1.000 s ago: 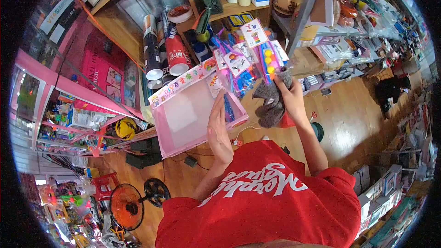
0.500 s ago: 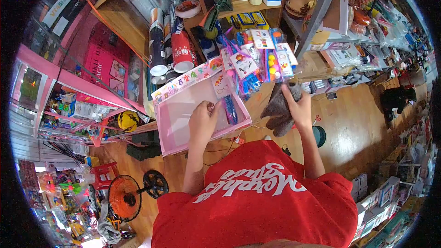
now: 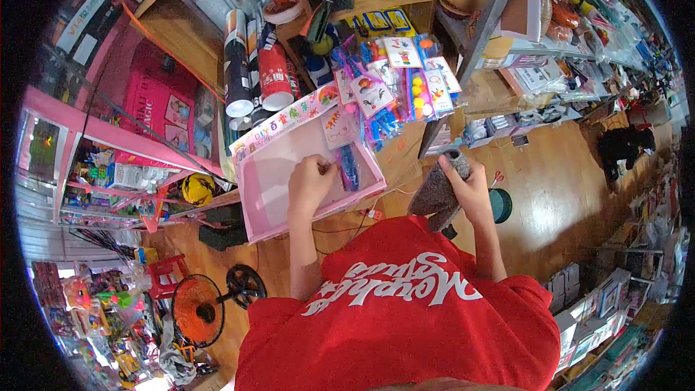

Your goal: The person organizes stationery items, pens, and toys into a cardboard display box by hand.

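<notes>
My right hand point(image 3: 470, 187) is closed round a folded grey cloth point(image 3: 434, 194), held off the right end of the pink box. Over the inside of the open pink box point(image 3: 253, 199), my left hand point(image 3: 311, 182) has its fingers curled together; whatever they hold, if anything, is hidden. Beside those fingers, at the box's right end, lies a clear craft packet point(image 3: 348, 166) with blue and purple contents and a picture card point(image 3: 337, 127). A pile of similar packets point(image 3: 398, 87), with cards and coloured pompoms, rests on the surface just behind the box.
Rolled tubes point(image 3: 274, 76) stand behind the box, below a wooden shelf with bottles. A metal shelf post point(image 3: 492, 18) rises at the right. On the floor are an orange fan point(image 3: 195, 311), a red stool point(image 3: 168, 275) and a green round container point(image 3: 499, 205). Loaded shelves line both sides.
My right hand has brought the grey cloth slightly lower, and the cloth now looks more neatly folded. The left hand stays over the box, with its fingers still curled. The whole view has shifted slightly.
</notes>
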A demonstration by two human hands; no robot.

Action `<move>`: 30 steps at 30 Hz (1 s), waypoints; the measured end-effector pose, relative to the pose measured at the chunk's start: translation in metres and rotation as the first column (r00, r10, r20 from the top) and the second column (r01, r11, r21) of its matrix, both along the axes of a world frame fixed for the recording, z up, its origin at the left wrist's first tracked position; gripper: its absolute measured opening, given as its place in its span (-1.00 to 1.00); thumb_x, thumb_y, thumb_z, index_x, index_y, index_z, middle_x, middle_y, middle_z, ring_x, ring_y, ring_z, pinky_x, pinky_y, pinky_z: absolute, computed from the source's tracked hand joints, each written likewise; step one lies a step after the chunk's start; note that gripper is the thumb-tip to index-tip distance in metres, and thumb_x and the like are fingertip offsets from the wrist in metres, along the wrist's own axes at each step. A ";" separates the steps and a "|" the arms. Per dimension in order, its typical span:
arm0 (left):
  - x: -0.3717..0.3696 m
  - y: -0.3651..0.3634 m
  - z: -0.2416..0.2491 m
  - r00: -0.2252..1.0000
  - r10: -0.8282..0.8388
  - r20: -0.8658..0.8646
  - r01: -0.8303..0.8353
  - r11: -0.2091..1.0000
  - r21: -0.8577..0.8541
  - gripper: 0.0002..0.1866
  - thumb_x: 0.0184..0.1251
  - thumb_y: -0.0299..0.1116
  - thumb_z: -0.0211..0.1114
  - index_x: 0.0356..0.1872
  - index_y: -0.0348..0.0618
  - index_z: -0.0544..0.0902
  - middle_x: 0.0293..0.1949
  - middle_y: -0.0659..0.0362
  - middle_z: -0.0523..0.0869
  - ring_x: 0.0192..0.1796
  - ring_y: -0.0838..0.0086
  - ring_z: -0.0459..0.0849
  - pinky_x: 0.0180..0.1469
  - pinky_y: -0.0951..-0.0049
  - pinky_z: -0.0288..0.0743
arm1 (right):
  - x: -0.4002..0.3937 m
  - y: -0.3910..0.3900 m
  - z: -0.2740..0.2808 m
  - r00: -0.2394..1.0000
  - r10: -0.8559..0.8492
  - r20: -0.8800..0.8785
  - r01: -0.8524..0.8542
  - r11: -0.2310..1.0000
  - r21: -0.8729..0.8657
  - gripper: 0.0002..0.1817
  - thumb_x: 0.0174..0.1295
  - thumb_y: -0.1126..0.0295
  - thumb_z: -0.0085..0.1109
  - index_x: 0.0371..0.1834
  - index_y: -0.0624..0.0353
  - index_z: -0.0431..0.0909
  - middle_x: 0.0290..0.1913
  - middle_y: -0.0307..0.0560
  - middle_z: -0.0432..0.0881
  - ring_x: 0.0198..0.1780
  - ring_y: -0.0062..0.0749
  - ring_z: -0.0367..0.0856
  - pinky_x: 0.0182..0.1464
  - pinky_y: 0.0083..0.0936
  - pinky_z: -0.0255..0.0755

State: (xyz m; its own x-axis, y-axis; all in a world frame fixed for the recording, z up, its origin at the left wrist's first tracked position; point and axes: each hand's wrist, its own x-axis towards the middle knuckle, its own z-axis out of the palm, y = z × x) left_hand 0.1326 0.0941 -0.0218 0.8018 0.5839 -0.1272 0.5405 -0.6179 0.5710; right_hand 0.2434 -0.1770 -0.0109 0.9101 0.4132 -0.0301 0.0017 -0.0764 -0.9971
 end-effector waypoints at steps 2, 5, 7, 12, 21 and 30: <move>-0.004 -0.001 0.009 0.998 0.034 -0.061 -0.033 0.999 0.011 -0.52 0.02 0.05 0.42 -0.51 -0.28 0.67 -0.46 -0.06 0.71 -0.30 0.09 0.71 -0.23 0.21 0.54 | -0.004 -0.001 0.001 1.000 0.005 -0.006 -0.005 1.000 -0.011 -0.70 0.28 0.27 0.21 -0.41 0.35 0.54 -0.52 -0.31 0.52 -0.46 -0.70 0.37 -0.41 -0.60 0.31; -0.006 -0.010 0.020 0.973 0.014 -0.228 -0.001 0.998 0.057 -0.47 -0.03 0.09 0.44 -0.50 -0.31 0.66 -0.47 -0.07 0.71 -0.30 0.10 0.71 -0.23 0.22 0.54 | -0.007 0.000 -0.003 0.999 0.025 -0.040 -0.026 0.999 -0.019 -0.70 0.29 0.28 0.20 -0.40 0.35 0.54 -0.51 -0.31 0.52 -0.46 -0.70 0.37 -0.40 -0.60 0.31; -0.007 -0.012 0.013 0.970 -0.044 -0.240 0.066 0.994 0.086 -0.44 -0.06 0.12 0.44 -0.51 -0.32 0.66 -0.49 -0.07 0.71 -0.31 0.11 0.71 -0.23 0.23 0.54 | -0.012 0.002 -0.002 0.997 0.056 -0.045 -0.056 0.998 -0.014 -0.71 0.29 0.28 0.20 -0.40 0.34 0.54 -0.51 -0.31 0.52 -0.45 -0.70 0.37 -0.40 -0.60 0.30; -0.015 0.007 -0.001 0.972 -0.165 -0.168 0.163 0.986 -0.025 -0.51 0.06 0.03 0.39 -0.46 -0.33 0.67 -0.45 -0.08 0.71 -0.29 0.10 0.71 -0.21 0.22 0.53 | -0.025 0.000 0.002 0.998 0.068 -0.010 -0.068 0.997 -0.023 -0.72 0.28 0.29 0.20 -0.39 0.34 0.53 -0.52 -0.32 0.50 -0.46 -0.71 0.35 -0.41 -0.61 0.28; -0.048 0.043 0.009 0.969 0.008 0.248 0.112 0.879 -0.463 -0.71 0.39 -0.27 0.12 -0.36 -0.33 0.61 -0.49 0.22 0.58 -0.45 0.59 0.51 -0.36 0.57 0.36 | -0.052 -0.012 -0.002 0.999 0.027 -0.032 -0.028 0.999 -0.036 -0.69 0.31 0.25 0.16 -0.40 0.33 0.51 -0.53 -0.33 0.48 -0.45 -0.71 0.33 -0.39 -0.60 0.28; -0.104 -0.003 0.051 0.863 0.292 0.412 -0.010 0.825 -0.565 -0.82 0.36 -0.38 0.19 -0.35 -0.31 0.59 -0.31 0.21 0.65 -0.28 0.65 0.57 -0.18 0.61 0.41 | -0.091 -0.016 0.014 0.941 -0.032 -0.336 0.125 0.957 0.260 -0.63 0.39 0.16 0.04 -0.06 0.30 0.53 -0.15 -0.17 0.62 -0.13 -0.57 0.54 -0.05 -0.58 0.38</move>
